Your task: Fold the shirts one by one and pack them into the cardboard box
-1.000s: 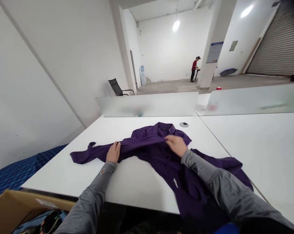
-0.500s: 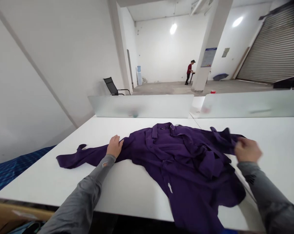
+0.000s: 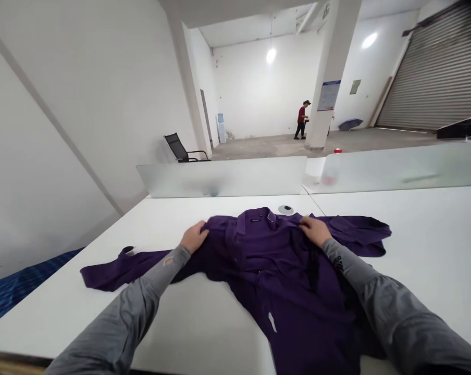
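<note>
A dark purple button-up shirt (image 3: 255,260) lies spread on the white table (image 3: 204,317), collar at the far side, both sleeves out to the sides and its hem hanging toward me. My left hand (image 3: 194,237) pinches the cloth at the shoulder on the left. On the other shoulder, my right hand (image 3: 315,230) is closed on the fabric, thumb and fingers together. The front is wrinkled, and a small white patch shows on its lower part. My right forearm covers part of the shirt's right side.
Frosted low partitions (image 3: 223,178) run along the table's back edge. A round grommet (image 3: 286,210) sits behind the collar. Beyond are a black chair (image 3: 178,148), a pillar (image 3: 329,67) and a person in red (image 3: 301,120). Blue patterned cloth (image 3: 28,278) lies off the left edge.
My right hand has left the right sleeve's end and come inward to the shoulder. That sleeve now lies out flatter. My left hand has shifted slightly toward the left shoulder.
</note>
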A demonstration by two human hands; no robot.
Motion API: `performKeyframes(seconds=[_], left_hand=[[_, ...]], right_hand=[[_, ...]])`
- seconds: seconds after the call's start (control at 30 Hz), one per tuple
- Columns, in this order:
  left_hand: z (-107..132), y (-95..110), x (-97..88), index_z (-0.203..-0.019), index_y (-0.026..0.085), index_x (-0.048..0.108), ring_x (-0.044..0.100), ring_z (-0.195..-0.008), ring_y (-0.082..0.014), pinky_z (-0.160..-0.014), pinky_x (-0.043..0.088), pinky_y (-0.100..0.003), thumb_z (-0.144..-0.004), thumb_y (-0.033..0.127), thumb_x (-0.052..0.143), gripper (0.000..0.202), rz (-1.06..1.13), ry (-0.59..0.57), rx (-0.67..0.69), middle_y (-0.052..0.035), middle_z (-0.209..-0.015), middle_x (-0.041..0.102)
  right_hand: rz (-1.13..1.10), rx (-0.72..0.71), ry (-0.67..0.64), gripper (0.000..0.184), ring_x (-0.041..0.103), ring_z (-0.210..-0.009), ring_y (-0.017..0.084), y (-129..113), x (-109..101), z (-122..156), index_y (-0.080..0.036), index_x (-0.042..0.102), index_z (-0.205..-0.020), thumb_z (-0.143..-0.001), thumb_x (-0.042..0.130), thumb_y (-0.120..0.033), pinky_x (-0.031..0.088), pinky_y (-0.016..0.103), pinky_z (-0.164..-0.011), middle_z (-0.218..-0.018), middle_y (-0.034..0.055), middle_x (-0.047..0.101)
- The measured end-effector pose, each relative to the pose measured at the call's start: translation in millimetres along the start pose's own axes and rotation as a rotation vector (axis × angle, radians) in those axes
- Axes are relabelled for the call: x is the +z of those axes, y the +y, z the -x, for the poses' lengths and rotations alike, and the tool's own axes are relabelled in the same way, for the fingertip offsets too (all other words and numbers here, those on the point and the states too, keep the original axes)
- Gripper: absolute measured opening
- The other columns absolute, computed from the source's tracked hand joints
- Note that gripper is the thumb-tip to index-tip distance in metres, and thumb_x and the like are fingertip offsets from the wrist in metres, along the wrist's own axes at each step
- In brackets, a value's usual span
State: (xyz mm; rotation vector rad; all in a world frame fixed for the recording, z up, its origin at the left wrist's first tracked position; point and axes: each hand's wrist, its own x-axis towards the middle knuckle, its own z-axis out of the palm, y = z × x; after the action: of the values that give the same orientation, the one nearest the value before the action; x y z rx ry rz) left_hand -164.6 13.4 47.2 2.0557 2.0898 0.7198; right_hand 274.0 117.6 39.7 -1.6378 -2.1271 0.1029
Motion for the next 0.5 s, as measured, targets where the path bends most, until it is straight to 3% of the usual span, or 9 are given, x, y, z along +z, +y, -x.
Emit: performKeyframes(seconds=[0.17,0.27,0.33,0.37,0.47,0.5], left_hand=[[-68.4,38.2,-45.5,-0.118,0.02,0.057,0.06,-0.107,-0.025,-0.093,0.045,-0.035,-0.09,0.027,0.043,0.032,0.003,0.379,-0.064,-0.0075,-0.111,0.066],[-91.6,63.9,-55.9,-0.138,0.013,0.039,0.053,-0.12,-0.0266,-0.1,0.042,-0.037,-0.086,0.022,0.051,0.055,0.035,0.425,-0.082,-0.0142,-0.13,0.055],[-82.5,70.8,-52.1,-0.142,0.008,0.032,0.045,-0.128,-0.0289,-0.104,0.038,-0.038,-0.08,0.02,0.059,0.069,0.001,0.403,-0.066,-0.0195,-0.139,0.046],[-69.7,71.4,-47.4,-0.139,0.006,0.035,0.044,-0.128,-0.0293,-0.105,0.037,-0.038,-0.08,0.021,0.06,0.065,-0.033,0.386,-0.039,-0.0205,-0.138,0.045],[-5.4,71.1,-26.6,-0.109,0.012,0.059,0.057,-0.109,-0.0249,-0.094,0.042,-0.035,-0.092,0.03,0.047,0.027,-0.129,0.274,0.064,-0.0142,-0.113,0.061],[21.0,72.8,-18.6,-0.096,0.015,0.061,0.061,-0.098,-0.0227,-0.087,0.044,-0.033,-0.095,0.035,0.041,0.028,-0.144,0.212,0.064,-0.0108,-0.1,0.064]], right_hand=[[-0.215,0.158,0.512,0.028,0.061,-0.078,0.024,-32.4,-27.2,-43.4,-0.018,0.064,-0.094,-0.085,0.042,-0.034,0.046,0.035,-0.077,-0.077,0.0075,0.067],[-0.249,0.123,0.523,0.036,0.062,-0.085,0.024,-45.8,-32.5,-56.2,-0.015,0.063,-0.108,-0.077,0.048,-0.027,0.047,0.039,-0.084,-0.101,0.0121,0.067],[-0.243,0.071,0.434,0.047,0.063,-0.085,0.023,-44.6,-31.5,-43.0,-0.013,0.06,-0.116,-0.071,0.054,-0.023,0.048,0.039,-0.086,-0.115,0.0144,0.063],[-0.229,0.04,0.402,0.047,0.064,-0.084,0.023,-41.7,-30.9,-28.9,-0.013,0.061,-0.116,-0.07,0.056,-0.023,0.049,0.039,-0.085,-0.116,0.0145,0.063],[-0.182,-0.07,0.341,0.026,0.064,-0.081,0.023,-33.7,-32.3,36.5,-0.016,0.066,-0.097,-0.077,0.053,-0.027,0.05,0.037,-0.079,-0.097,0.0096,0.068],[-0.181,-0.109,0.306,0.021,0.063,-0.079,0.022,-33.8,-33.7,62.4,-0.018,0.066,-0.091,-0.081,0.052,-0.029,0.05,0.035,-0.077,-0.089,0.0074,0.068]])
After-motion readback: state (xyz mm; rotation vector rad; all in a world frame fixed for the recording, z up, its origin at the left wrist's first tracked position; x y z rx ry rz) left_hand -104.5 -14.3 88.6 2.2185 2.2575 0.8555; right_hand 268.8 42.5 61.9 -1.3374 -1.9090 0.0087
